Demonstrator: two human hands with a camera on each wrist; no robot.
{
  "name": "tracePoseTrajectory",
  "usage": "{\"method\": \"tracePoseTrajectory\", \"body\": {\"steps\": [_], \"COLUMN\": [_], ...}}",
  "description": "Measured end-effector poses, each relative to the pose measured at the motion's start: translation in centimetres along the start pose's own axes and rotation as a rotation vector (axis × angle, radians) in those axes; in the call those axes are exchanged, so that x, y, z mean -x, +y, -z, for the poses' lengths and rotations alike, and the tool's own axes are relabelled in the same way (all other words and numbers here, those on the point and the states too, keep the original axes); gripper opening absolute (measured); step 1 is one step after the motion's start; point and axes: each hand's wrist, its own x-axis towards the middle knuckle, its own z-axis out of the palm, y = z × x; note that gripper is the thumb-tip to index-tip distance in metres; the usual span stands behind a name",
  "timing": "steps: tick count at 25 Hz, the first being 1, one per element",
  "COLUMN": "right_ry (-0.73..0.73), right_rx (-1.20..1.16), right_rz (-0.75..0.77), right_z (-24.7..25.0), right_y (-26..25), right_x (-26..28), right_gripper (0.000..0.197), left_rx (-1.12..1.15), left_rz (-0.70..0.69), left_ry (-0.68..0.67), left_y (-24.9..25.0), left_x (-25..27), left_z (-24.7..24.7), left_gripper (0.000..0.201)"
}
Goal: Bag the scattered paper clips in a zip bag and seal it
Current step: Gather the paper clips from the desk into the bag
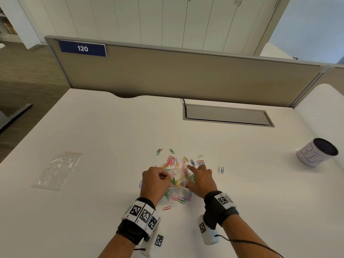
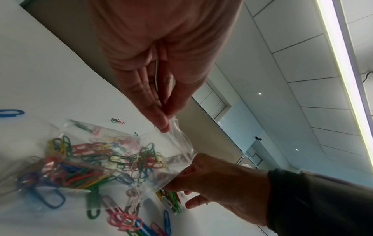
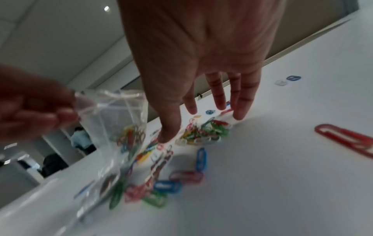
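At lower centre, the left hand (image 1: 155, 180) pinches the clear plastic zip bag (image 1: 177, 180) by its rim, mouth facing the spread right hand (image 1: 201, 180) raking coloured paper clips (image 3: 203, 132) leftward.

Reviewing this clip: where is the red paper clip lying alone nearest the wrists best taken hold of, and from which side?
The red paper clip lies flat on the table, apart from the pile, so probably come from straight above and pinch across its two long sides near the middle. The right hand has the free fingers.
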Motion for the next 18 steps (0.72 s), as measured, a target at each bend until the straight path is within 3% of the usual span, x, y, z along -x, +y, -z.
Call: {"method": "tracePoseTrajectory", "body": {"steps": [2,6,11,15,18], "right_ry": [0.036,0.116,0.123,0.183,0.132], "right_rx": [0.083,-0.025,-0.014,-0.383,-0.783], "right_rz": [0.025,0.065,0.069,-0.067,-0.176], "right_z": [-0.7,-1.2,-0.3,0.4,1.6], "right_y": [-0.6,-0.1,0.8,2.0,2.2], "right_x": [0.3,0.1,-0.1,0.0,0.7], "right_gripper": [0.055,0.02,0.023,0.017,0.02], "left_rx": [0.001,-0.017,-0.021,-0.019,-0.023], "left_rz": [-0.005,-0.001,0.0,0.008,0.005], "left_ry": [-0.003,-0.005,-0.02,-0.016,-0.019], "left_y": [-0.1,-0.2,-0.2,0.0,0.0], "left_x": [0.0,0.0,-0.1,-0.1,-0.1], "left_z": [0.0,0.0,-0.2,-0.3,-0.3], "left_gripper": [0.006,0.007,0.007,0.007,0.007]}}
